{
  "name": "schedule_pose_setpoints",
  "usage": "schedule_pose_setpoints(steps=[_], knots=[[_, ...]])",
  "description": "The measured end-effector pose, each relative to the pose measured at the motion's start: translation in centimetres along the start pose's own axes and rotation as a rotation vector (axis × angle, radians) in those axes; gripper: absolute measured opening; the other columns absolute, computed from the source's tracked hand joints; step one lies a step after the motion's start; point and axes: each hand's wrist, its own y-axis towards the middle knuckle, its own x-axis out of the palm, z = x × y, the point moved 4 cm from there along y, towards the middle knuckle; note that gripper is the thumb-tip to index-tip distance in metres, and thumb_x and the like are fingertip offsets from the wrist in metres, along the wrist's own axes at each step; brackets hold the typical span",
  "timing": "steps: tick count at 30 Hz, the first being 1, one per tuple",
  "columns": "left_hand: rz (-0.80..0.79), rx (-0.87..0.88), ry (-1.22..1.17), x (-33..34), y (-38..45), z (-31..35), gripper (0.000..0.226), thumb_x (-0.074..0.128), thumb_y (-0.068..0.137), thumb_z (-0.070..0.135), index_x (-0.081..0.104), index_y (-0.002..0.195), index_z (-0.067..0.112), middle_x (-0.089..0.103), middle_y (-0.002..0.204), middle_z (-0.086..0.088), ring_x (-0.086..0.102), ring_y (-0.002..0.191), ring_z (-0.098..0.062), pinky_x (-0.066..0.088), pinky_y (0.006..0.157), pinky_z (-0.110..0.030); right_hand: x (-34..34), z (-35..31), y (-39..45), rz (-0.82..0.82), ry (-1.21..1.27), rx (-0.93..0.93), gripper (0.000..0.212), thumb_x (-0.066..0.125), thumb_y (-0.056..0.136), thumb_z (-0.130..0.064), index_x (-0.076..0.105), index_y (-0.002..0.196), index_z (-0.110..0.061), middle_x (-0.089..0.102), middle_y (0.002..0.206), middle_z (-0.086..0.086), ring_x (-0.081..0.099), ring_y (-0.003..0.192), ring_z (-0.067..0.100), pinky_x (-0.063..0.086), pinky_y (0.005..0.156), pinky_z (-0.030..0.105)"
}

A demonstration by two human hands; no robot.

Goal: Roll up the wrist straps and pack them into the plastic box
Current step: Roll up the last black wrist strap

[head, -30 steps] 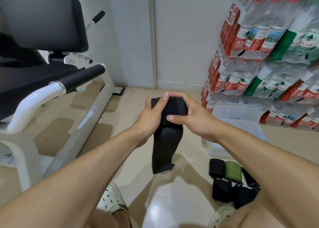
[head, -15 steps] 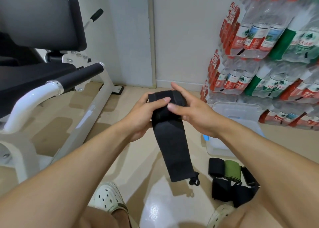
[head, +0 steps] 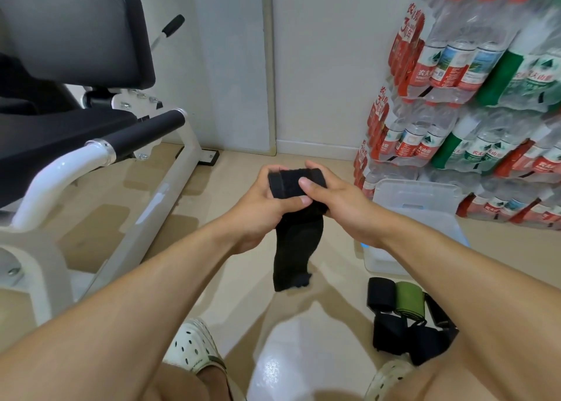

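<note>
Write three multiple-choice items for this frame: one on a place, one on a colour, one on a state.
1. Where is the plastic box?
A. on the floor under the right forearm
B. on the bench seat
C. in the person's lap

2. What colour is the one non-black strap in the floor pile?
A. red
B. green
C. white

3. How is the black strap held?
A. fully rolled
B. lying flat on the floor
C. partly rolled, tail hanging

Key: 1 A, it sits by the bottle packs; 2 B, olive green beside black ones; 3 C, the left hand and right hand grip the roll, the tail dangles.
</note>
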Motion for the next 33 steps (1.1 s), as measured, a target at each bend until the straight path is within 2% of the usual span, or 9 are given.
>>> schedule_pose_setpoints(steps=[3, 5, 7, 11, 15, 19, 23, 27, 33], knots=[[-0.001, -0.022, -0.011, -0.2, 0.0, 0.2, 0.058, 0.08, 0.083, 0.001, 0.049, 0.128, 0.02, 0.072, 0.111, 0.0, 0.074, 0.101, -0.016, 0.06, 0.078, -0.031, -0.9, -0.9, -0.5, -0.037, 0.008, -0.054, 0.056, 0.069, 0.094, -0.026, 0.049, 0.147, -0.022, 0.066, 0.131, 0.002, 0.063, 0.121, 0.015, 0.057, 0.093, 0.027], [-0.021, -0.049, -0.032, -0.1, 0.1, 0.2, 0.069, 0.086, 0.078, 0.003, 0.049, 0.134, 0.016, 0.074, 0.117, -0.003, 0.074, 0.105, -0.019, 0.061, 0.087, -0.039, -1.8, -1.5, -0.9, -0.039, 0.022, -0.112, 0.053, 0.077, 0.084, -0.027, 0.061, 0.134, -0.023, 0.069, 0.127, 0.002, 0.066, 0.118, 0.017, 0.058, 0.085, 0.028], [-0.068, -0.08, -0.037, 0.2, 0.0, 0.3, 0.074, 0.088, 0.076, 0.01, 0.051, 0.14, 0.014, 0.073, 0.123, -0.006, 0.072, 0.112, -0.024, 0.056, 0.099, -0.046, -2.5, -2.0, -1.2, -0.026, 0.025, -0.179, 0.051, 0.079, 0.077, -0.028, 0.065, 0.126, -0.022, 0.071, 0.122, 0.001, 0.068, 0.113, 0.016, 0.057, 0.084, 0.029], [-0.172, -0.096, -0.026, 0.9, -0.2, 0.6, 0.045, 0.074, 0.091, 0.026, 0.064, 0.134, 0.021, 0.071, 0.129, -0.007, 0.066, 0.123, -0.026, 0.046, 0.111, -0.05, -3.0, -2.7, -1.3, 0.059, 0.048, -0.303, 0.05, 0.079, 0.075, -0.021, 0.063, 0.122, -0.017, 0.072, 0.11, -0.001, 0.067, 0.106, 0.012, 0.057, 0.09, 0.029], [-0.158, -0.134, -0.106, 1.0, -0.2, 0.9, 0.051, 0.058, 0.095, 0.059, 0.069, 0.131, 0.024, 0.068, 0.133, -0.01, 0.064, 0.126, -0.029, 0.048, 0.109, -0.052, -3.2, -2.3, -1.2, 0.02, 0.004, -0.319, 0.044, 0.081, 0.079, -0.008, 0.064, 0.119, -0.018, 0.071, 0.109, -0.006, 0.065, 0.106, 0.011, 0.054, 0.088, 0.027], [-0.085, -0.124, -0.093, 1.0, -0.1, 0.8, 0.038, 0.058, 0.099, 0.04, 0.069, 0.129, 0.018, 0.07, 0.128, -0.013, 0.066, 0.122, -0.03, 0.048, 0.11, -0.054, -3.4, -1.9, -1.2, -0.025, -0.027, -0.286, 0.05, 0.083, 0.076, 0.002, 0.065, 0.12, -0.014, 0.071, 0.124, -0.003, 0.064, 0.119, 0.01, 0.056, 0.094, 0.031], [-0.075, -0.083, -0.076, 0.6, 0.3, 1.0, 0.052, 0.073, 0.084, 0.028, 0.064, 0.133, 0.012, 0.071, 0.128, -0.012, 0.068, 0.118, -0.028, 0.057, 0.096, -0.044, -3.6, -1.9, -1.4, -0.018, -0.005, -0.244, 0.059, 0.083, 0.072, -0.021, 0.063, 0.128, -0.019, 0.069, 0.128, -0.005, 0.064, 0.12, 0.008, 0.054, 0.096, 0.027], [-0.032, -0.055, -0.09, 0.2, 0.5, 1.0, 0.059, 0.08, 0.073, 0.019, 0.059, 0.129, 0.017, 0.071, 0.125, -0.005, 0.071, 0.111, -0.022, 0.057, 0.093, -0.045, -3.3, -1.0, -1.2, -0.075, 0.082, -0.111, 0.077, 0.083, 0.071, -0.033, 0.054, 0.142, -0.028, 0.06, 0.138, -0.002, 0.064, 0.122, 0.016, 0.058, 0.097, 0.043], [-0.041, -0.03, -0.077, 0.1, 0.4, 0.9, 0.055, 0.079, 0.082, 0.004, 0.058, 0.131, 0.021, 0.07, 0.125, -0.007, 0.069, 0.115, -0.027, 0.06, 0.091, -0.052, -3.3, -1.2, -1.3, -0.045, 0.035, -0.128, 0.078, 0.085, 0.07, -0.032, 0.054, 0.141, -0.031, 0.06, 0.137, -0.005, 0.066, 0.119, 0.018, 0.062, 0.088, 0.041]])
